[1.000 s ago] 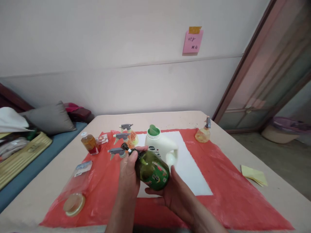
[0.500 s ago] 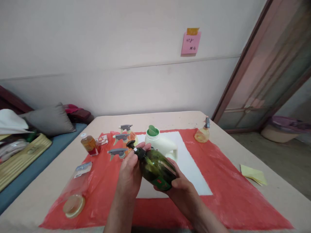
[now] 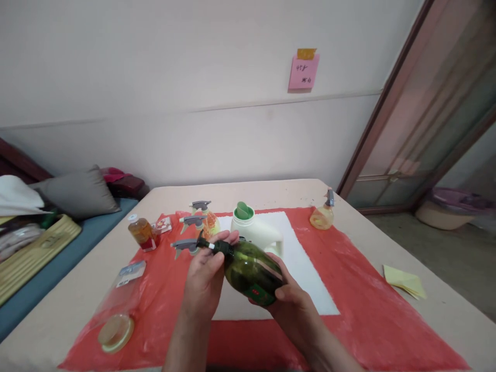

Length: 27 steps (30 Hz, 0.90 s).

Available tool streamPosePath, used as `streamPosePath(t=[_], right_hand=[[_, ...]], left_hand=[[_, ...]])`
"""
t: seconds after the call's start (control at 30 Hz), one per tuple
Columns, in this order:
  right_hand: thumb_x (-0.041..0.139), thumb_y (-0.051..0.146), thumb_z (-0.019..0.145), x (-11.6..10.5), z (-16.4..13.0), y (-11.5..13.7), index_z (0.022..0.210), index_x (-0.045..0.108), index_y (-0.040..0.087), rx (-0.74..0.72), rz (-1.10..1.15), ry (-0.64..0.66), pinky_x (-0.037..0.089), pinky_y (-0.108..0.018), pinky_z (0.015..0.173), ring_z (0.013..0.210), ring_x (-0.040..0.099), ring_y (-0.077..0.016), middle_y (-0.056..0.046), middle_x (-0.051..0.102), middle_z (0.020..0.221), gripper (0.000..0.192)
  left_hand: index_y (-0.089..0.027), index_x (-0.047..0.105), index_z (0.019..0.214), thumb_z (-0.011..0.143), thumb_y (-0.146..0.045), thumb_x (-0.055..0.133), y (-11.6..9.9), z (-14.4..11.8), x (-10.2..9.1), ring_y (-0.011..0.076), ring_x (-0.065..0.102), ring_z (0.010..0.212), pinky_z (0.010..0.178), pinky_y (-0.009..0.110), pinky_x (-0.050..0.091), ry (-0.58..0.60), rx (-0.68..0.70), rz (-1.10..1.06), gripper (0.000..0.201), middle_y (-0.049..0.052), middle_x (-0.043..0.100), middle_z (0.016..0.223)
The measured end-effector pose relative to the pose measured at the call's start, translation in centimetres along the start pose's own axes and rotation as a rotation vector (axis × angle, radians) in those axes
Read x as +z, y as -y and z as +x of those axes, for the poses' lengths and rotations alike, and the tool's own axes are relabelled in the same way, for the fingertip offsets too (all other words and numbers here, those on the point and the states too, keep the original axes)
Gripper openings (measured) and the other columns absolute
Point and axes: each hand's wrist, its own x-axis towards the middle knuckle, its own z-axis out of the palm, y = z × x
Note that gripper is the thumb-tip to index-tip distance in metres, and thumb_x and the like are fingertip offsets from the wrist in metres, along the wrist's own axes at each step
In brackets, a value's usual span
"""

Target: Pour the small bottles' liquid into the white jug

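A pink note [image 3: 304,73] is taped to the wall [image 3: 194,62]; a grey cushion [image 3: 79,194] sits at left; yellow slips [image 3: 404,280] lie on the tabletop [image 3: 449,320].

Head view, one: head-worn, set above six o'clock, facing forward and down. Wide field. Hands [image 3: 205,279] near, toward six o'clock; counter [image 3: 267,196] beyond; wall [image 3: 194,139] at twelve, farther off.
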Motion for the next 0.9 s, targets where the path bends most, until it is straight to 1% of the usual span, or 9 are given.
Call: streamPosePath(t=[0.1, 0.2, 0.33, 0.43, 0.53, 0.6, 0.73, 0.8, 0.9], right_hand=[[0.068, 0.018, 0.053, -0.3, 0.0, 0.3, 0.120, 0.064, 0.030, -0.027, 0.000, -0.009, 0.052, -0.039, 0.082, 0.110, 0.065, -0.0303, -0.005, 0.070, 0.129, 0.068], [0.065, 0.016, 0.052, -0.6, 0.0, 0.9, 0.122, 0.064, 0.030, -0.063, -0.007, -0.033, 0.051, -0.040, 0.087, 0.110, 0.064, -0.0295, -0.004, 0.070, 0.130, 0.072], [0.068, 0.018, 0.055, -0.7, -0.1, 2.6, 0.121, 0.066, 0.031, -0.125, 0.001, -0.062, 0.052, -0.041, 0.082, 0.107, 0.065, -0.0297, -0.004, 0.070, 0.132, 0.068], [0.073, 0.023, 0.060, -0.6, 0.0, 4.6, 0.122, 0.066, 0.033, -0.233, -0.063, -0.096, 0.053, -0.044, 0.084, 0.112, 0.063, -0.0314, -0.005, 0.067, 0.136, 0.063], [0.077, 0.027, 0.065, -0.6, 0.8, 6.9, 0.124, 0.066, 0.035, -0.387, -0.216, -0.140, 0.051, -0.045, 0.095, 0.125, 0.057, -0.0313, -0.003, 0.064, 0.139, 0.060], [0.079, 0.028, 0.066, -0.6, 1.7, 8.1, 0.126, 0.066, 0.036, -0.457, -0.304, -0.169, 0.049, -0.043, 0.097, 0.127, 0.056, -0.0299, -0.002, 0.063, 0.139, 0.061], [0.081, 0.031, 0.066, -0.5, 4.1, 9.8, 0.125, 0.067, 0.037, -0.466, -0.361, -0.226, 0.050, -0.036, 0.086, 0.115, 0.059, -0.0248, 0.001, 0.062, 0.138, 0.062], [0.082, 0.033, 0.066, -0.4, 5.2, 10.5, 0.124, 0.068, 0.037, -0.452, -0.387, -0.217, 0.050, -0.034, 0.083, 0.112, 0.060, -0.0236, 0.001, 0.063, 0.135, 0.060], [0.081, 0.034, 0.067, -0.2, 6.4, 11.8, 0.127, 0.068, 0.036, -0.427, -0.502, -0.202, 0.049, -0.034, 0.082, 0.110, 0.061, -0.0233, 0.000, 0.066, 0.128, 0.062]], left_hand=[[-0.019, 0.078, 0.105, 0.073, -0.039, 0.090, -0.5, 0.2, -0.3, 0.0255, 0.074, 0.102, 0.102, 0.041, 0.055, -0.128, 0.136, -0.011, 0.039, 0.011, 0.079, 0.108], [-0.020, 0.078, 0.099, 0.079, -0.051, 0.084, -1.3, 0.8, -0.8, 0.0182, 0.074, 0.093, 0.096, 0.033, 0.058, -0.284, 0.305, -0.094, 0.037, 0.005, 0.079, 0.100], [-0.025, 0.077, 0.098, 0.084, -0.060, 0.076, -2.3, 1.6, -1.8, 0.0160, 0.072, 0.094, 0.081, 0.025, 0.059, -0.386, 0.396, -0.179, 0.037, 0.001, 0.079, 0.100], [-0.024, 0.077, 0.097, 0.085, -0.057, 0.077, -2.3, 1.7, -1.9, 0.0161, 0.072, 0.093, 0.071, 0.021, 0.058, -0.406, 0.399, -0.156, 0.035, 0.002, 0.079, 0.099], [-0.023, 0.077, 0.100, 0.086, -0.047, 0.080, -1.5, 1.4, -1.5, 0.0144, 0.073, 0.088, 0.070, 0.019, 0.058, -0.402, 0.363, -0.129, 0.028, 0.003, 0.079, 0.100], [-0.023, 0.076, 0.103, 0.087, -0.042, 0.079, -0.8, 1.3, -1.0, 0.0136, 0.073, 0.086, 0.070, 0.019, 0.059, -0.407, 0.308, -0.128, 0.025, 0.004, 0.078, 0.101], [-0.019, 0.075, 0.102, 0.084, -0.040, 0.082, 0.3, 1.3, -0.4, 0.0131, 0.073, 0.079, 0.067, 0.019, 0.060, -0.423, 0.197, -0.136, 0.029, 0.006, 0.078, 0.097], [-0.018, 0.075, 0.103, 0.081, -0.040, 0.085, 0.6, 1.4, -0.4, 0.0121, 0.071, 0.073, 0.064, 0.019, 0.060, -0.408, 0.158, -0.146, 0.033, 0.006, 0.078, 0.096], [-0.017, 0.074, 0.100, 0.079, -0.039, 0.086, 0.6, 1.5, -0.4, 0.0119, 0.071, 0.074, 0.065, 0.019, 0.060, -0.387, 0.137, -0.154, 0.033, 0.007, 0.078, 0.097]])
